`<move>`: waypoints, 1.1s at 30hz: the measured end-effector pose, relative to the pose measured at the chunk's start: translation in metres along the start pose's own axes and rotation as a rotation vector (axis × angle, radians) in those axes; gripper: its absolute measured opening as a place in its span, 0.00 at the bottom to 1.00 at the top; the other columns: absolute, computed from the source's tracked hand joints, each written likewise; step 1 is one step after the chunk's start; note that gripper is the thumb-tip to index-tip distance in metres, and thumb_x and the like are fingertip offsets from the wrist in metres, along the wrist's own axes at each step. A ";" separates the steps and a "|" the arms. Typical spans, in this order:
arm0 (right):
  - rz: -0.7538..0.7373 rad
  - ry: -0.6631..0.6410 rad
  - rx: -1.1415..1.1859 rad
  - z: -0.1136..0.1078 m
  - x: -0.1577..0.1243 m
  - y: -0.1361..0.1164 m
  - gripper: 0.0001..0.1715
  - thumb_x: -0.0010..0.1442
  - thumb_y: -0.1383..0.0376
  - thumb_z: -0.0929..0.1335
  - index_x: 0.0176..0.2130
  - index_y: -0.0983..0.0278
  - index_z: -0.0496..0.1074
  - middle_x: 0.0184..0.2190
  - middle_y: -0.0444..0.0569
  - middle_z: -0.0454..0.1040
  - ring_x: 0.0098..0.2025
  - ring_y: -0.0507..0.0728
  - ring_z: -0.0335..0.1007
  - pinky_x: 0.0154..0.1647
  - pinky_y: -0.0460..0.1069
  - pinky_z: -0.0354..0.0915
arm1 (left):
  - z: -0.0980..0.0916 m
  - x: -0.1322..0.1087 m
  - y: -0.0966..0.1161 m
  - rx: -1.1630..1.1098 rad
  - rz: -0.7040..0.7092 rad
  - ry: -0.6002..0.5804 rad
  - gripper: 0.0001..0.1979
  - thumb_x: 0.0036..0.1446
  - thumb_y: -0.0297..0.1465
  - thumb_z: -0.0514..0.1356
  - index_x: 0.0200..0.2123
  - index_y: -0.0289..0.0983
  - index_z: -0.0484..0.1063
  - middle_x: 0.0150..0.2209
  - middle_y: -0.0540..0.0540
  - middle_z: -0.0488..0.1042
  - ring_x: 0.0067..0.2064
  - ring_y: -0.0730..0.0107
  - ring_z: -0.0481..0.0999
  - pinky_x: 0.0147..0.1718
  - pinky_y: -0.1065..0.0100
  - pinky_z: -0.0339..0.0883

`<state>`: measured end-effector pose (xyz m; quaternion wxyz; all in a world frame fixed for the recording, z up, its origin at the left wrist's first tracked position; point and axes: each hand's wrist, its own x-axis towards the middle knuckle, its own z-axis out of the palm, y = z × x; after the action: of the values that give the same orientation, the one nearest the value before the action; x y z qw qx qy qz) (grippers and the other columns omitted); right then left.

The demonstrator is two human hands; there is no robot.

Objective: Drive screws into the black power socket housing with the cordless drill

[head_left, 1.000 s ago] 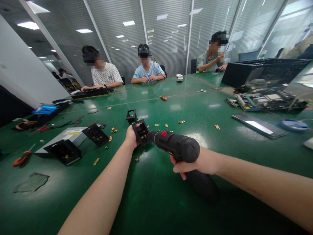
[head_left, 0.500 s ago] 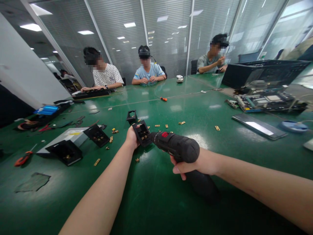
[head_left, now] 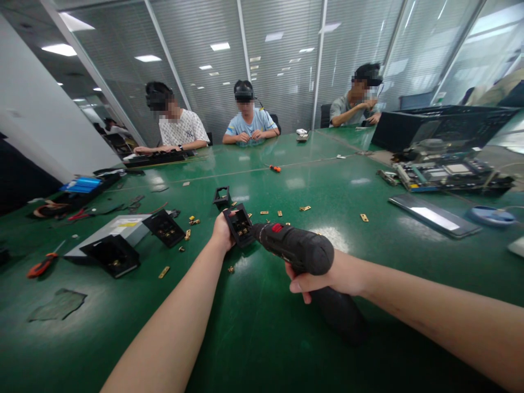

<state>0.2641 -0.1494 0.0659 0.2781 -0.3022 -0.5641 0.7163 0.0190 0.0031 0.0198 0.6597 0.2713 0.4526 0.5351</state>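
Note:
My left hand [head_left: 223,232] is closed around the side of a black plastic box [head_left: 240,225], tilted with its hollow side toward me and brass parts inside. In my right hand [head_left: 317,278] is a black cordless drill [head_left: 301,246] with a red switch on top. Its front end points at the box; whether the tip touches anything inside I cannot tell. More black boxes stand on the table: one [head_left: 221,197] just behind my left hand, another [head_left: 164,228] to its left and a third [head_left: 112,255] farther left. Small brass plates [head_left: 305,208] lie scattered around.
An orange-handled screwdriver [head_left: 43,266] and a dark flat shard [head_left: 59,304] lie at left on the green table [head_left: 262,338]. At right are a phone [head_left: 434,215], a circuit board [head_left: 454,168] and a black case [head_left: 442,125]. Three people sit across the table.
The whole view has shifted slightly. Both hands keep their hold on the box and the drill, with almost no movement between them.

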 end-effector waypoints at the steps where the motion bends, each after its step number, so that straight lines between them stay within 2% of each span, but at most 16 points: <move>1: 0.002 0.008 -0.001 0.000 0.000 0.000 0.31 0.45 0.69 0.79 0.48 0.66 0.68 0.29 0.42 0.72 0.23 0.51 0.72 0.22 0.45 0.70 | 0.000 0.000 0.000 -0.002 -0.001 0.003 0.17 0.50 0.34 0.52 0.37 0.30 0.74 0.26 0.38 0.77 0.26 0.57 0.77 0.25 0.61 0.72; 8: 0.008 0.004 -0.060 0.005 0.000 -0.004 0.28 0.46 0.69 0.78 0.44 0.65 0.68 0.29 0.40 0.71 0.22 0.50 0.72 0.23 0.45 0.69 | 0.002 -0.004 0.001 -0.010 0.008 0.007 0.18 0.50 0.34 0.52 0.39 0.29 0.74 0.25 0.39 0.77 0.25 0.57 0.76 0.23 0.62 0.71; 11: 0.008 -0.026 -0.079 0.004 0.000 -0.004 0.20 0.47 0.69 0.78 0.37 0.67 0.69 0.28 0.43 0.73 0.23 0.49 0.72 0.24 0.44 0.68 | 0.002 -0.006 0.001 0.007 0.014 -0.006 0.17 0.50 0.34 0.52 0.37 0.30 0.74 0.25 0.39 0.77 0.25 0.58 0.77 0.24 0.62 0.71; 14: 0.007 -0.022 -0.066 0.003 0.001 -0.003 0.19 0.47 0.67 0.78 0.33 0.67 0.68 0.25 0.41 0.71 0.22 0.50 0.72 0.23 0.44 0.67 | 0.004 -0.008 0.002 0.042 0.006 0.023 0.15 0.51 0.34 0.52 0.35 0.30 0.73 0.25 0.39 0.76 0.24 0.59 0.76 0.23 0.63 0.71; 17: 0.014 -0.009 -0.055 0.003 0.001 -0.003 0.21 0.46 0.67 0.79 0.34 0.67 0.67 0.24 0.39 0.70 0.22 0.50 0.72 0.22 0.44 0.67 | 0.005 -0.010 0.003 0.041 0.010 0.022 0.14 0.50 0.34 0.52 0.34 0.31 0.73 0.25 0.39 0.76 0.24 0.59 0.76 0.22 0.63 0.70; 22: 0.007 -0.029 -0.069 0.003 0.000 -0.005 0.18 0.47 0.68 0.78 0.33 0.68 0.68 0.28 0.43 0.73 0.22 0.49 0.72 0.23 0.44 0.69 | 0.003 -0.007 0.002 0.028 0.011 -0.001 0.15 0.49 0.34 0.52 0.36 0.31 0.73 0.25 0.39 0.77 0.25 0.58 0.77 0.23 0.62 0.71; 28: 0.002 0.006 -0.029 0.003 0.001 -0.002 0.24 0.44 0.66 0.80 0.37 0.67 0.69 0.28 0.41 0.72 0.22 0.50 0.73 0.22 0.45 0.70 | -0.001 -0.003 0.001 0.027 0.000 0.039 0.16 0.49 0.34 0.54 0.38 0.32 0.73 0.24 0.41 0.76 0.25 0.58 0.77 0.24 0.61 0.72; 33: -0.018 -0.012 -0.043 0.004 0.001 -0.004 0.21 0.46 0.66 0.79 0.35 0.67 0.68 0.28 0.42 0.72 0.22 0.49 0.72 0.22 0.44 0.69 | -0.001 -0.003 0.002 0.047 0.006 0.029 0.16 0.50 0.34 0.53 0.36 0.31 0.73 0.24 0.39 0.76 0.24 0.58 0.77 0.24 0.62 0.71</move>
<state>0.2603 -0.1507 0.0700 0.2747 -0.2987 -0.5838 0.7032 0.0176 0.0002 0.0219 0.6450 0.2805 0.4738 0.5299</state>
